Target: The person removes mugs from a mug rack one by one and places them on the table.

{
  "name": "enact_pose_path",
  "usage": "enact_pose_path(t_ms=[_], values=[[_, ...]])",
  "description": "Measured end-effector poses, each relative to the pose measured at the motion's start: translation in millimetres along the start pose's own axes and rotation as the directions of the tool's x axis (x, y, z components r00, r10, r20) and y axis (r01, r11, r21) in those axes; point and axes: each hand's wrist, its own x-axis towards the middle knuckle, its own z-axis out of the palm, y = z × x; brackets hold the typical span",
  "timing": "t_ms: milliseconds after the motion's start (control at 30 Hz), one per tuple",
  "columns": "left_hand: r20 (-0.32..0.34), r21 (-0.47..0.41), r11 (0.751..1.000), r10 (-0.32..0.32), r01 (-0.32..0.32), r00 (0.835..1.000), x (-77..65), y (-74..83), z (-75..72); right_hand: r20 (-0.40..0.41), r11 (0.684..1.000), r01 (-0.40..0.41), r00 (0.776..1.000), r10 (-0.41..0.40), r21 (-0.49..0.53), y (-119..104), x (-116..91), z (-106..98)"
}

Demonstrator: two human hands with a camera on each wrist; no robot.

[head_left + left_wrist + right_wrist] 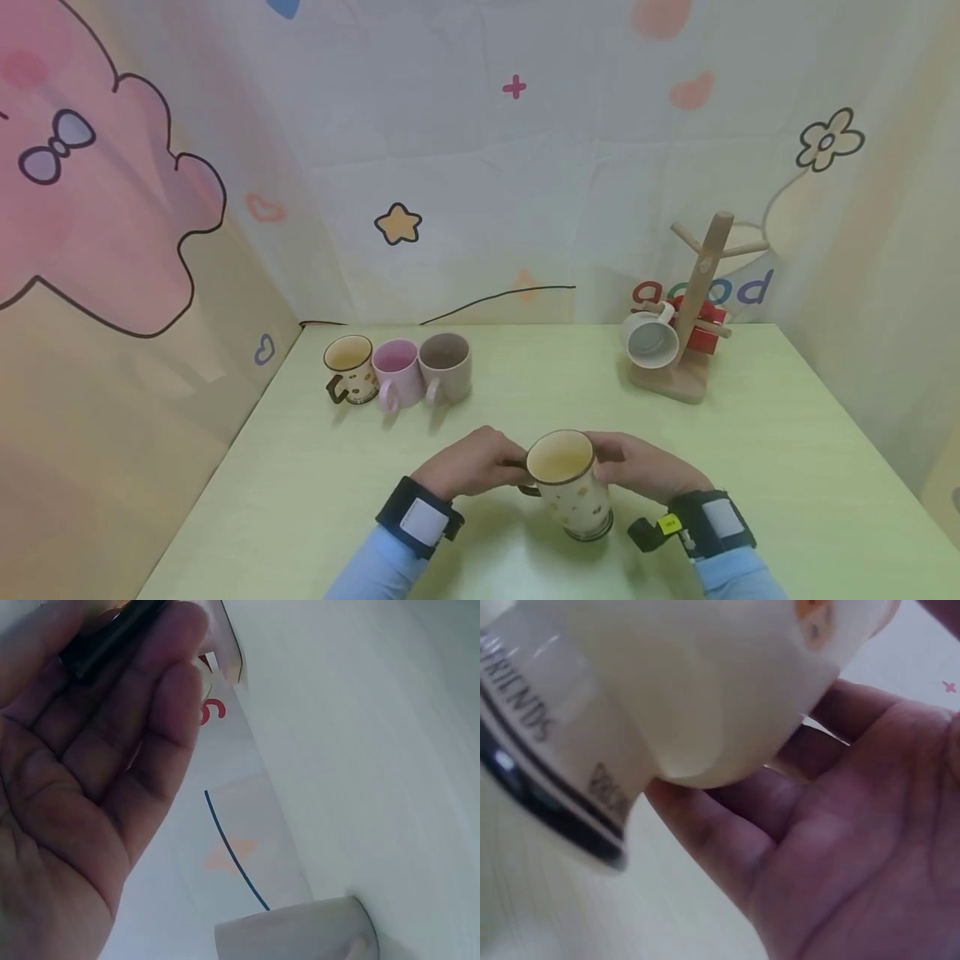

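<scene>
Between the two hands is a cream mug (pixel 576 504) with small printed motifs, a dark rim and a dark band round its base. It tilts a little, its mouth facing up. The left hand (pixel 472 462) pinches its dark handle, which shows as a black bar (pixel 112 641) between the fingers in the left wrist view. From the other side, the right hand (pixel 647 467) grips the body just below the rim. In the right wrist view those fingers (pixel 712 825) curl behind the mug wall, partly hidden by it, and lettering runs above the dark base band.
At the back left stand a patterned cream mug (pixel 351 379), a pink mug (pixel 400 379) and a grey-brown mug (pixel 447 375), side by side. A wooden mug tree (pixel 697 292) at the back right carries a white mug (pixel 651 342). Something red (pixel 705 333) shows behind its post.
</scene>
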Motion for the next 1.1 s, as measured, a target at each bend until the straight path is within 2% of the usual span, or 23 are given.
enact_pose_path(t_ms=[167,300,500,833,1100], values=[[-0.027,-0.051,0.999,-0.010,0.009,1.000,0.2,-0.2,-0.2,-0.050,0.999,-0.032,0.998,0.031,-0.013,0,-3,-2],[-0.037,-0.092,0.995,-0.039,0.035,0.999,-0.9,0.3,-0.3,-0.071,1.000,-0.026,0.997,0.025,-0.006,-1,-4,-2],[-0.070,-0.094,0.992,-0.086,0.079,0.994,-2.0,-1.3,0.9,-0.133,1.000,-0.021,0.991,0.021,0.006,-5,-6,-1],[-0.144,-0.131,0.988,-0.097,0.078,0.985,-2.7,-1.1,2.7,-0.150,1.000,0.023,0.988,-0.024,-0.010,-6,-6,-1],[-0.207,-0.136,0.987,-0.108,0.081,0.972,-4.6,-2.1,1.1,-0.252,0.995,-0.010,0.968,-0.014,-0.095,-16,-5,2]])
